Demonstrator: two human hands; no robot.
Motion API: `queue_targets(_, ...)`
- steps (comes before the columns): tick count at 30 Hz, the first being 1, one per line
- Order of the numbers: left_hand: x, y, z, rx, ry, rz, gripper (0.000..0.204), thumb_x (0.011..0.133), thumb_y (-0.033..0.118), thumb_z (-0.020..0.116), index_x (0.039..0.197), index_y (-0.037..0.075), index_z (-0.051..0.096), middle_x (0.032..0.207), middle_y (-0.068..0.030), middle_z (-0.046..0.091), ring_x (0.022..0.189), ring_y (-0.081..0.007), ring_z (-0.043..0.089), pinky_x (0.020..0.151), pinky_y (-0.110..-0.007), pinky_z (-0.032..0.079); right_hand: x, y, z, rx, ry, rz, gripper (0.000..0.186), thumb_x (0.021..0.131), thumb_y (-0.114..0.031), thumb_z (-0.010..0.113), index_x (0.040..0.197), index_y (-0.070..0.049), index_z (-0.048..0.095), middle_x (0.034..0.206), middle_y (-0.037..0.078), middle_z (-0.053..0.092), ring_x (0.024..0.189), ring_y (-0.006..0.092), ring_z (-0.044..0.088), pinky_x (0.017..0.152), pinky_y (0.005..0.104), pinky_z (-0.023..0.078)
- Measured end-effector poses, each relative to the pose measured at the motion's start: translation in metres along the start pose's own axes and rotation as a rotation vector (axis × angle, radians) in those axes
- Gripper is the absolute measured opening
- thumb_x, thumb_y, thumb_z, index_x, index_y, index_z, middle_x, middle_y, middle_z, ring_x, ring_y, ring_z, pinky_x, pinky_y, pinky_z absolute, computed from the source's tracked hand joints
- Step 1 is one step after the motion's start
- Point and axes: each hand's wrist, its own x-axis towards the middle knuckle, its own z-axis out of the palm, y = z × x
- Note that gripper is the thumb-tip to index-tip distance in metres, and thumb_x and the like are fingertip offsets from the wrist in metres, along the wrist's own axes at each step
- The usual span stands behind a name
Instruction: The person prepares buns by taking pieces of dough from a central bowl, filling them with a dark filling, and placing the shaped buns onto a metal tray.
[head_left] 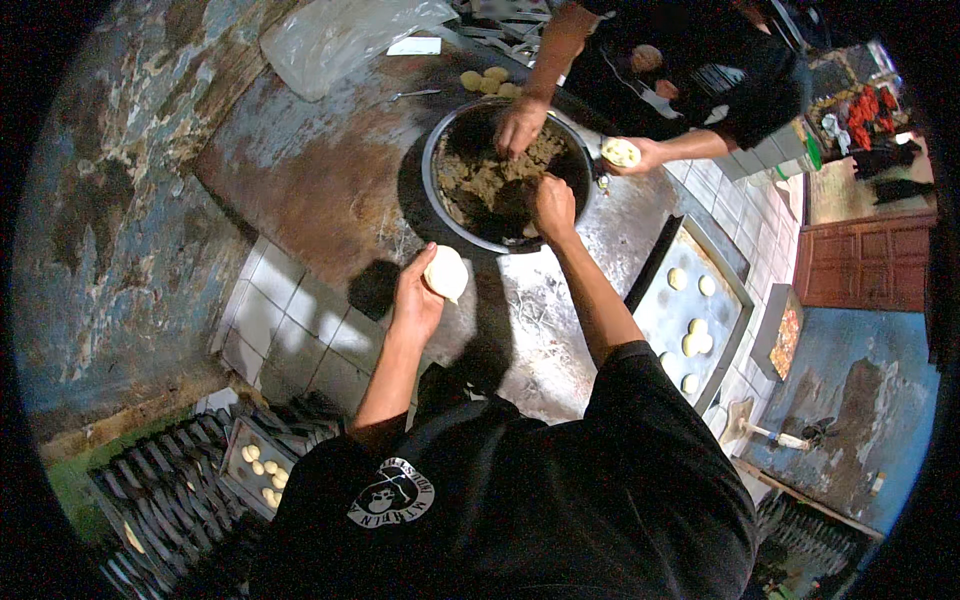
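My left hand [418,297] holds a flat round piece of pale dough [446,273] just off the near left side of a large round bowl [429,176]. A crumbly brown filling [475,178] lies in the bowl. Over the bowl's near right rim, my right hand [554,208] reaches in with its fingers curled closed; what they hold, if anything, is hidden. Across from me, a co-worker's hand [522,126] dips into the same filling. The co-worker's other hand [645,155] carries a dough piece with filling on it [621,152].
The bowl stands on a worn worktable [300,170]. Several dough balls [485,80] sit beyond the bowl, near a small utensil [415,94] and a clear plastic sheet [345,40]. At right is a tray [728,300] with dough pieces; another dough tray [240,470] is low at left.
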Motion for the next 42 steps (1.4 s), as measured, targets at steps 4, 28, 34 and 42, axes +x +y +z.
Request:
queue_targets(4,-0.013,-0.024,0.026,0.069,-0.087,0.01,0.026,0.098,0.028,0.07,0.113,0.007,0.066,0.108,-0.0054,0.069,0.104,-0.0194,0.067,0.094,-0.038,0.053,-0.033,0.029,-0.04,0.93,-0.156,0.44,0.026,0.091,-0.018,0.079,0.106,0.003,0.077,0.088,0.008,0.075,0.076,0.0183,0.068,0.071,0.0306,0.052)
queue_targets(28,-0.187,-0.243,0.13,0.513,-0.487,0.093,0.038,0.091,0.011,0.075,0.123,-0.002,0.059,0.116,-0.011,0.068,0.104,-0.0244,0.069,0.091,-0.037,0.058,-0.359,0.067,-0.272,1.219,-0.295,-0.007,0.104,0.073,-0.007,0.089,0.16,-0.015,0.033,0.16,0.015,0.042,0.144,0.0313,0.045,0.112,0.0421,0.045)
queue_targets(34,-0.226,-0.226,0.15,1.424,-0.463,0.713,0.028,0.089,0.011,0.079,0.111,-0.004,0.07,0.105,-0.0122,0.07,0.099,-0.0198,0.067,0.084,-0.034,0.054,-0.373,0.069,-0.29,0.687,0.119,-0.099,0.06,0.081,-0.013,0.083,0.137,-0.01,0.063,0.117,0.016,0.073,0.099,0.0347,0.073,0.086,0.039,0.058)
queue_targets(42,-0.229,-0.213,0.15,0.823,-0.517,0.436,0.039,0.086,0.0,0.08,0.123,-0.005,0.068,0.111,-0.01,0.069,0.106,-0.018,0.066,0.093,-0.03,0.054,-0.374,0.048,-0.299,1.114,0.153,0.281,0.028,0.093,-0.012,0.073,0.116,0.004,0.074,0.113,0.012,0.077,0.099,0.0165,0.071,0.09,0.0315,0.055)
